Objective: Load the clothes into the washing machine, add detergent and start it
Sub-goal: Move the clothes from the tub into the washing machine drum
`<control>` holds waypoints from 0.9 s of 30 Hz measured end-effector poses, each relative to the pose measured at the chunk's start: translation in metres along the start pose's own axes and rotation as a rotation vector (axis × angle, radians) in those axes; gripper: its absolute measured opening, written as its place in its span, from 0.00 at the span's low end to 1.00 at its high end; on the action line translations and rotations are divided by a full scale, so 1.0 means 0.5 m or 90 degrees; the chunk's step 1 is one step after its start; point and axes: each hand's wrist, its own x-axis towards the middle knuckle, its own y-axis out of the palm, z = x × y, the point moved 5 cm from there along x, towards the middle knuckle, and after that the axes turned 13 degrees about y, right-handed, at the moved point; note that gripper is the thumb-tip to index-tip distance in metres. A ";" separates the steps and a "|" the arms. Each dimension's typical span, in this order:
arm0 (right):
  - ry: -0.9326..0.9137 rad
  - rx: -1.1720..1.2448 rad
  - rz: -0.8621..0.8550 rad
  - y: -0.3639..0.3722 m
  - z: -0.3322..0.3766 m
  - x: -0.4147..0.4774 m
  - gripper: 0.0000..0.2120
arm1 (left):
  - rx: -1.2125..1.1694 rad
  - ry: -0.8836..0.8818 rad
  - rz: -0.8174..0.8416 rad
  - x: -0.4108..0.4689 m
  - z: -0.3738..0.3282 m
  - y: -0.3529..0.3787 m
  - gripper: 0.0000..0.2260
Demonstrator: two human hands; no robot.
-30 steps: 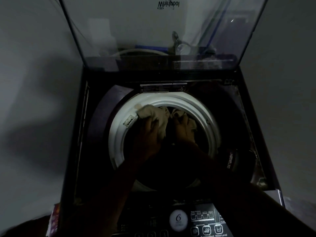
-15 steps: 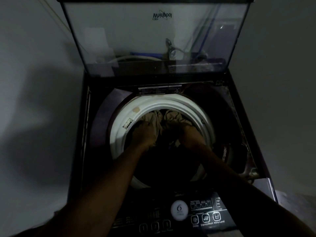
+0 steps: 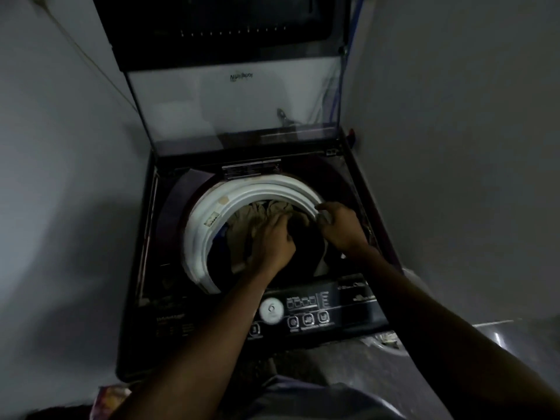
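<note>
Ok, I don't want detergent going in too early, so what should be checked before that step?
1. Lid raised: ok.
2. Clothes below the white tub rim: ok, as far as visible.
3. Left hand out of the tub: not ok, it lies on the clothes.
4. Right hand free: cannot tell, it sits at the rim.
5. Detergent within reach: cannot tell, none visible.

Digit 6 on the round white display (image 3: 271,310) of the control panel (image 3: 348,310), lid (image 3: 236,95) logo too blurred to read
</note>
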 end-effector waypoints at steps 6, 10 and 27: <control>-0.042 0.051 -0.082 -0.143 -0.098 -0.059 0.13 | -0.033 0.038 -0.015 -0.033 -0.184 0.070 0.26; -0.053 0.040 -0.061 -0.217 -0.211 -0.099 0.15 | 0.005 0.091 -0.057 -0.049 -0.323 0.127 0.24; -0.012 0.039 -0.067 -0.356 -0.525 -0.194 0.13 | 0.014 0.183 -0.026 -0.088 -0.598 0.335 0.20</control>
